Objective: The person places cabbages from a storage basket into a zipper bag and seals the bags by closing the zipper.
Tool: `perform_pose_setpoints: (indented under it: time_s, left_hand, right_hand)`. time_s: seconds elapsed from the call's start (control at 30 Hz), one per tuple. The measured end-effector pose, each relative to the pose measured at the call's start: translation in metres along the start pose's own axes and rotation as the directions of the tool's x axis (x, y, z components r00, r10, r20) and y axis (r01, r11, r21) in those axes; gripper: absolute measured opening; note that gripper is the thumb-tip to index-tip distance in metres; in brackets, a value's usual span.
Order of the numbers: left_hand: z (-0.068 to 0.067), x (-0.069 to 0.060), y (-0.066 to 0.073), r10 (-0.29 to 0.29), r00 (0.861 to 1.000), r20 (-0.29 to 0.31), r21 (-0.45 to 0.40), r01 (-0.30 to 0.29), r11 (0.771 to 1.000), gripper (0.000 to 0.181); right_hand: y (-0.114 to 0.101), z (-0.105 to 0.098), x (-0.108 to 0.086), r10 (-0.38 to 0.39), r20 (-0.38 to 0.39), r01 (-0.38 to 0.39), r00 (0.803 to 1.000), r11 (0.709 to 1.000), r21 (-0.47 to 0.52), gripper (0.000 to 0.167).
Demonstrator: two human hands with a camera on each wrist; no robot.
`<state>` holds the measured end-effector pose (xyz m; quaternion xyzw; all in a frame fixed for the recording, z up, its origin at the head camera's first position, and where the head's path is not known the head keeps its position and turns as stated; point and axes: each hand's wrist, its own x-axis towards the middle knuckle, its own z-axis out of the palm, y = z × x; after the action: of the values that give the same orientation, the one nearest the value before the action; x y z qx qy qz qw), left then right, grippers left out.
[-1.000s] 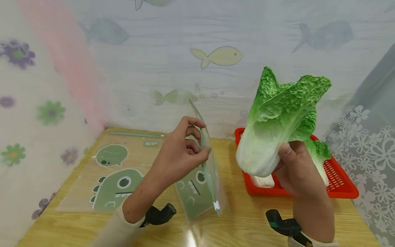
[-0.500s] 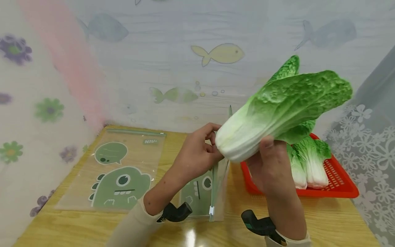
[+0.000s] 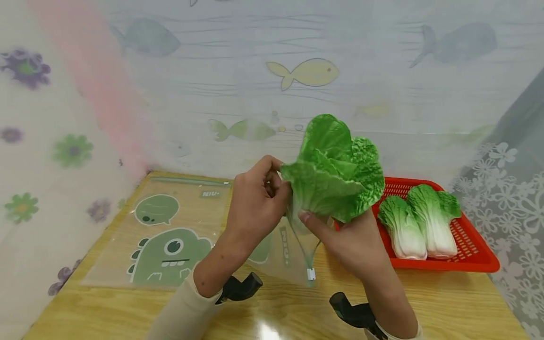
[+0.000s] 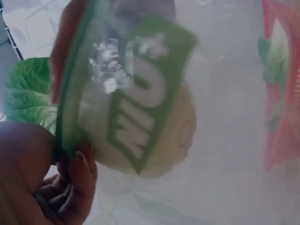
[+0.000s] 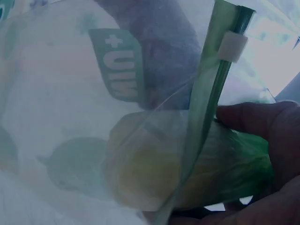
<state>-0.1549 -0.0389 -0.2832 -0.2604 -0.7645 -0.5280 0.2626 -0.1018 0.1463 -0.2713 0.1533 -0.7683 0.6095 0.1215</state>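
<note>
At the near end of the zip bag [image 3: 293, 255], the white slider [image 3: 311, 274] is sitting at the bottom of the zip; the mouth above it is gaping. Just left of the bag's mouth, the left hand [image 3: 259, 203] is pinching the zip edge, fingertips clamped on film. Just right of the mouth, the right hand [image 3: 350, 241] is gripping the cabbage [image 3: 331, 177], thumb lying in front; can't tell if the thumb is also catching the rim. Change in the last half second: the cabbage has been tipping leaves-up, and its pale base is now showing through the film in both wrist views, no longer pointing at the mouth from outside. Leaves are sticking up out of the bag, so I'm reading it as partway in. Left of the bag, a flat bag [image 3: 161, 225] is lying on the table [image 3: 450, 302], unmoved. Right of the bag, the red basket [image 3: 476, 252] is holding two more cabbages [image 3: 435, 224], now coming into full view. Behind the bag, the fish-print backdrop [image 3: 238, 85] is hanging.
</note>
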Motion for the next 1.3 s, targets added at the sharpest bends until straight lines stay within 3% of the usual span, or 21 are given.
perform_pose_setpoints:
  time_s: [0.1,0.23,0.4,0.47,0.57,0.67,0.73,0.8,0.87,0.97,1.1,1.23,1.3]
  left_hand:
    - [0.001,0.000,-0.002,0.017,1.000,-0.011,0.014,-0.017,1.000,0.012]
    - [-0.001,0.001,-0.005,0.008,1.000,-0.024,0.012,-0.008,1.000,0.008]
    - [-0.004,0.002,-0.007,0.017,0.999,-0.041,0.060,-0.015,0.998,0.005]
    - [-0.005,0.002,-0.007,-0.005,1.000,-0.007,0.066,0.005,0.998,0.008]
    - [-0.009,0.001,-0.008,-0.080,0.991,0.105,0.055,0.075,0.996,0.020]
    - [-0.015,0.001,-0.010,-0.151,0.970,0.189,0.053,0.143,0.988,0.028]
    - [-0.019,0.002,-0.011,-0.159,0.967,0.197,0.059,0.150,0.987,0.025]
    - [-0.022,0.003,-0.012,-0.155,0.971,0.183,0.074,0.143,0.987,0.018]
    - [-0.024,0.003,-0.013,-0.143,0.975,0.173,0.077,0.132,0.988,0.014]
    - [-0.026,0.003,-0.013,-0.122,0.983,0.134,0.078,0.113,0.991,0.010]
    - [-0.029,0.003,-0.009,-0.071,0.996,0.062,0.053,0.068,0.996,0.005]
    - [-0.029,0.004,-0.006,0.007,1.000,0.024,0.067,-0.009,0.998,0.005]
    - [-0.029,0.004,-0.006,0.039,0.999,0.018,0.089,-0.040,0.995,0.005]
  right_hand:
    - [0.002,0.005,-0.001,0.020,-0.073,-0.023,0.997,0.999,-0.042,0.072]
    - [0.006,0.008,0.000,0.021,-0.198,-0.021,0.980,1.000,-0.001,0.073]
    - [0.009,0.005,0.003,-0.046,-0.219,0.056,0.975,0.998,0.038,0.078]
    - [0.011,0.003,0.005,-0.089,-0.170,0.096,0.981,0.995,0.033,0.078]
    - [0.015,-0.002,0.008,-0.185,-0.030,0.186,0.982,0.983,0.009,0.078]
    - [0.017,-0.005,0.010,-0.297,0.129,0.296,0.946,0.955,0.026,0.076]
    - [0.018,-0.005,0.011,-0.350,0.208,0.348,0.913,0.936,0.050,0.075]
    - [0.018,-0.003,0.010,-0.345,0.258,0.344,0.902,0.938,0.051,0.074]
    - [0.018,-0.001,0.009,-0.308,0.281,0.323,0.909,0.946,-0.008,0.072]
    - [0.019,0.000,0.006,-0.242,0.240,0.286,0.940,0.943,-0.169,0.072]
    - [0.021,-0.002,0.005,-0.250,0.142,0.286,0.958,0.878,-0.385,0.072]
    - [0.023,-0.004,0.004,-0.270,0.088,0.278,0.959,0.824,-0.494,0.069]
    - [0.023,-0.004,0.004,-0.274,0.070,0.271,0.959,0.822,-0.501,0.068]
